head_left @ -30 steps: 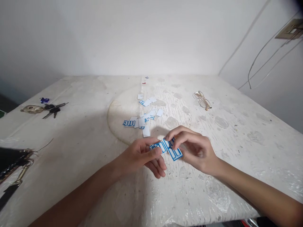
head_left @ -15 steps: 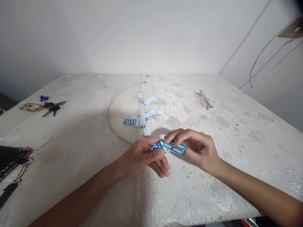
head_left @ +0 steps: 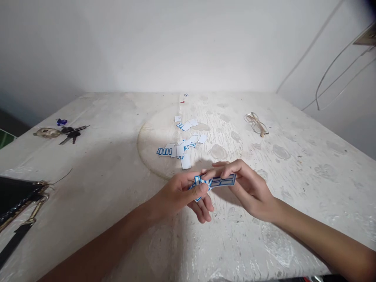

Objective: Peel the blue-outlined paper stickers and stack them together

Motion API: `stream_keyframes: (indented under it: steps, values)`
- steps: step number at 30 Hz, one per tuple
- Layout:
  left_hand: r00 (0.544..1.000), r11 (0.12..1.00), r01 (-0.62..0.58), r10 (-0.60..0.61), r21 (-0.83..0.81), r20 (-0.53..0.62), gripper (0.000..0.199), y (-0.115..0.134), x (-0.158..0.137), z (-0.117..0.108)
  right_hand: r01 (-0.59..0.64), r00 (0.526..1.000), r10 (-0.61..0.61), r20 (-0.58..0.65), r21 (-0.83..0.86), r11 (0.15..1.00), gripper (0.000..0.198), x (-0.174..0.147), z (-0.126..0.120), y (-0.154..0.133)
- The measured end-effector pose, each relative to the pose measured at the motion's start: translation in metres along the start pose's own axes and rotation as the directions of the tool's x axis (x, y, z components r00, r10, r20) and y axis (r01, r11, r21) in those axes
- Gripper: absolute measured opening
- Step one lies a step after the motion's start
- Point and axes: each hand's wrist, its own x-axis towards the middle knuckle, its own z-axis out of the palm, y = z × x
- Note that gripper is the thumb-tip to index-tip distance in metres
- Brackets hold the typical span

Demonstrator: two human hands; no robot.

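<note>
Several small paper cutouts with thick blue outlines [head_left: 223, 181] are between my hands, above the table's near middle. My left hand [head_left: 182, 192] pinches their left end between thumb and fingers, its lower fingers curled beneath. From the other side, the fingers of my right hand [head_left: 251, 190] lie over the top of the longer cutout, with the thumb behind its right end. Fingers cover part of the cutouts, so their full shapes are hidden. Just beyond lies a loose cluster of white paper pieces [head_left: 185, 161], some with blue-outlined shapes showing.
Keys on a ring [head_left: 70, 132] lie at the left by a purple item [head_left: 61, 122]. A black bag with a metal clasp [head_left: 20, 199] sits at the left edge. Eyeglasses [head_left: 257, 124] rest at the right on the plastic-covered table [head_left: 293, 188]. Cables [head_left: 319, 94] hang along the right wall.
The longer cutout has turned from slanting down rightward to nearly level, and my right fingers have shifted over it. Another cutout in my left hand now stands more upright. The view has shifted slightly.
</note>
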Motion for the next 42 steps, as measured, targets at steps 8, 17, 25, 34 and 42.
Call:
stream_keyframes:
  steps: [8,17,25,34,42]
  values:
    - [0.994,0.988,0.097,-0.09,-0.119,0.061,0.034,0.004,-0.004,0.002,-0.13,0.991,0.132,0.01,0.277,0.952,0.008,0.002,0.004,0.002]
    - [0.963,0.914,0.237,-0.176,-0.331,0.203,0.02,0.001,-0.004,-0.003,-0.238,0.971,0.225,0.077,0.263,0.935,0.009,0.004,-0.001,0.0]
    - [0.92,0.846,0.345,-0.22,-0.407,0.324,0.016,-0.01,-0.003,-0.006,-0.233,0.967,0.211,0.143,0.163,0.959,0.019,0.005,0.0,0.004]
    - [0.923,0.882,0.298,-0.17,-0.364,0.345,0.017,-0.01,0.0,-0.004,-0.231,0.963,0.211,0.168,0.107,0.967,0.025,0.004,0.004,0.004]
    - [0.929,0.894,0.297,-0.191,-0.335,0.316,0.015,-0.008,0.0,-0.001,-0.268,0.955,0.251,0.159,0.097,0.958,0.029,0.003,0.003,0.005]
